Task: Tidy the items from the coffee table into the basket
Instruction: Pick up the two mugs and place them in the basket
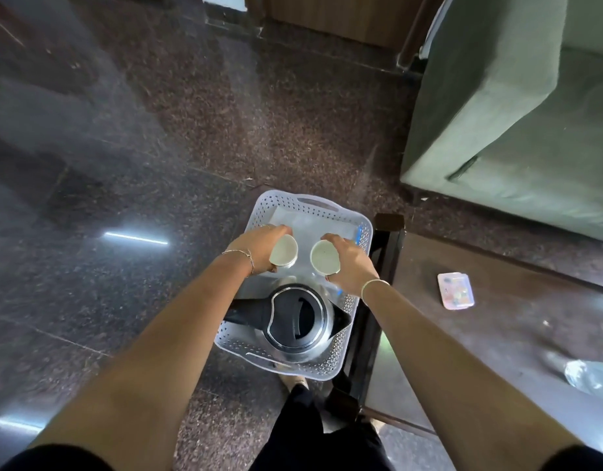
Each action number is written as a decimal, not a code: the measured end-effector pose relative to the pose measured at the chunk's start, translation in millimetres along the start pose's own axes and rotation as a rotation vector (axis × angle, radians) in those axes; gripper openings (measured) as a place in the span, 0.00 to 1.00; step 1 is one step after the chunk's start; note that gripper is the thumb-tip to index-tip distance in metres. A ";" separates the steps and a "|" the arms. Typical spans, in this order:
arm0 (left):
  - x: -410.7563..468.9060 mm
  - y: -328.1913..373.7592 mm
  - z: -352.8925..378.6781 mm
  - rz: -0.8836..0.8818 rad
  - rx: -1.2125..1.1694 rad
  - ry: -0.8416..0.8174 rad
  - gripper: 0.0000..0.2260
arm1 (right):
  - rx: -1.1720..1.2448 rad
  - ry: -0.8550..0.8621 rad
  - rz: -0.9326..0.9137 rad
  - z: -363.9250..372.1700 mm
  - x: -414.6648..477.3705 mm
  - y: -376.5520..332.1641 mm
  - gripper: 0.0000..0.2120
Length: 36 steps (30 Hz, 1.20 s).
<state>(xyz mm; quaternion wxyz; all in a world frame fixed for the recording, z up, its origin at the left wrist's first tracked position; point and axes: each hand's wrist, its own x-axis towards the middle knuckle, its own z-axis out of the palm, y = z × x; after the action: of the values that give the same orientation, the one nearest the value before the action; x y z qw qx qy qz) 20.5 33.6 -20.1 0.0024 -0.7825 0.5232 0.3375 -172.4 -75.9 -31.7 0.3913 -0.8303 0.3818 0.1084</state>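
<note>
A pale perforated plastic basket (332, 363) stands on the floor beside the coffee table (497, 334). A black and steel kettle (298, 322) sits in its near half. My left hand (256, 248) grips a white paper cup (283, 251) over the basket's far half, tilted toward me. Close beside it, my right hand (349, 265) grips a second white paper cup (323, 256), also over the basket. A flat white sheet lies on the basket floor beneath the cups. On the glass table top lie a small pink box (456, 290) and a crumpled clear plastic bottle (585, 375).
A green sofa (514, 113) stands at the right, beyond the table. The dark polished stone floor (123, 164) spreads to the left and ahead. My legs (303, 430) stand just behind the basket. A wooden door or cabinet is at the top.
</note>
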 end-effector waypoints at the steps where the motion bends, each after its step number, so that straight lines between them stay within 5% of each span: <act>1: 2.6 -1.6 3.1 0.013 0.006 -0.020 0.31 | 0.001 -0.005 0.001 2.2 1.8 0.0 0.36; 16: 15.6 -11.7 31.9 0.062 0.034 -0.040 0.29 | -0.046 -0.068 0.020 20.0 6.6 12.3 0.35; 27: 8.1 11.3 0.0 -0.082 0.134 -0.215 0.40 | -0.001 0.016 -0.019 -3.1 -21.9 13.6 0.43; 36: 22.4 121.3 -26.4 -0.184 -0.358 0.143 0.21 | 0.070 0.277 0.098 -55.2 -86.3 81.5 0.29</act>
<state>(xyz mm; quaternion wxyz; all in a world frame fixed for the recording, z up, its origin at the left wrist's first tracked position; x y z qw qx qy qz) -60.1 -49.0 30.8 -0.1429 -0.8369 0.3800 0.3672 -296.6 -101.7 0.4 0.3579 -0.8035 0.4757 -0.0016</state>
